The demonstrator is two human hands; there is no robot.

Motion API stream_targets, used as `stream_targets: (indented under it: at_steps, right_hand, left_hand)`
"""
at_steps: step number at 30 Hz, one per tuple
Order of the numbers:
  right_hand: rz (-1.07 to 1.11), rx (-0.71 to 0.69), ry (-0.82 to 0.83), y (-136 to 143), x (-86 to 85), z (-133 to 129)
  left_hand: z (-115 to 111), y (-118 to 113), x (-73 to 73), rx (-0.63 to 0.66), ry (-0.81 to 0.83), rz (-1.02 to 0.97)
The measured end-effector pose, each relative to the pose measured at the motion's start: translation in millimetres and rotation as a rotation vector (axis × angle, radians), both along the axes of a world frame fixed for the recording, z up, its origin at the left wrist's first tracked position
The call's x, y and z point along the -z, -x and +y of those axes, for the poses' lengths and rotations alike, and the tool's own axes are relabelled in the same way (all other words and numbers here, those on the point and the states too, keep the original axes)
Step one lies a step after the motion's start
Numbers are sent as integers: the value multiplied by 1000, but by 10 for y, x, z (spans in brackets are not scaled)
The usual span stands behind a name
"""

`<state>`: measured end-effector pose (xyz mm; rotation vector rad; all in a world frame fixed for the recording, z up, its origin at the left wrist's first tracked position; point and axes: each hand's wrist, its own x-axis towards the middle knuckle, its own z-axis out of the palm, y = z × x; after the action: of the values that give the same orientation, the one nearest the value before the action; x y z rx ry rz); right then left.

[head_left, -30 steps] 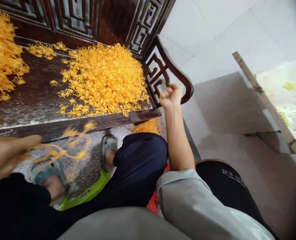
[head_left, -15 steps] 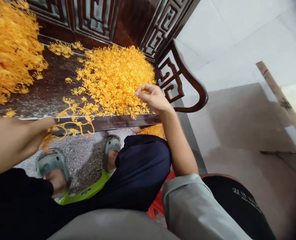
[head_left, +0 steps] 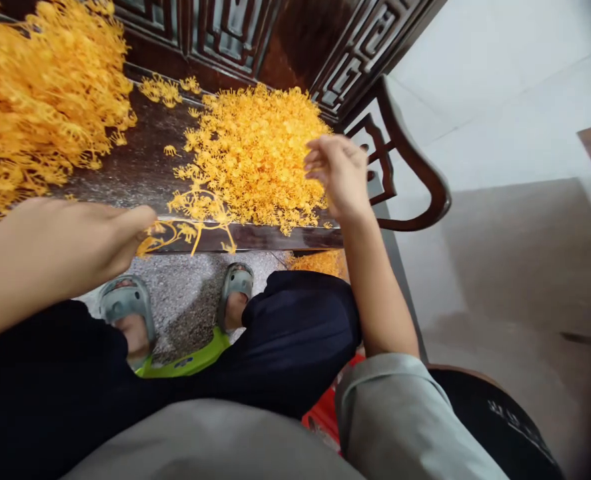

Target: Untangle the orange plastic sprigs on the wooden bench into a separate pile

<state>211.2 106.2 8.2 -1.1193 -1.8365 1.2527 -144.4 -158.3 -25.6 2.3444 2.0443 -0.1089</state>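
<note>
Left hand at nine o'clock stays pinched on a yellow strand, just swung up from over the floor to the bench edge, bringing the work alongside the heap! Right hand, at one, hovers by the heap, fingers curled; can't tell if it's holding anything. Bigger pile at ten, armrest at two, pale wall beyond.

Left grip — underside hidden; left orange pile — cropped at edge.

No readable text — the white lettering on the black surface is too blurred.
</note>
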Motion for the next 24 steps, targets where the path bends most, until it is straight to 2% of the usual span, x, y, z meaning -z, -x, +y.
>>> stream_targets:
  at_steps: [2, 4, 7, 9, 11, 16, 19, 24]
  right_hand:
    - [-21, -124, 191, 264, 70, -357]
    - [-63, -313, 379, 511, 104, -627]
    - [-15, -541, 546, 758, 128, -852]
    - [74, -620, 576, 828, 126, -916]
    - [176, -600, 586, 840, 101, -927]
    - [434, -306, 654, 737, -41, -775]
    - [449, -225, 667, 637, -110, -650]
    - [445, -164, 611, 511, -121, -554]
  left_hand:
    - [3, -75, -93, 33, -56, 135]
    - [13, -156, -182, 68, -101, 201]
    - [38, -269, -251, 159, -179, 170]
    - [58, -327, -241, 244, -214, 120]
    - [78, -368, -206, 304, -203, 79]
    - [108, -410, -143, 344, -103, 51]
    - [124, -389, -133, 310, -56, 79]
    - [142, -337, -117, 291, -122, 111]
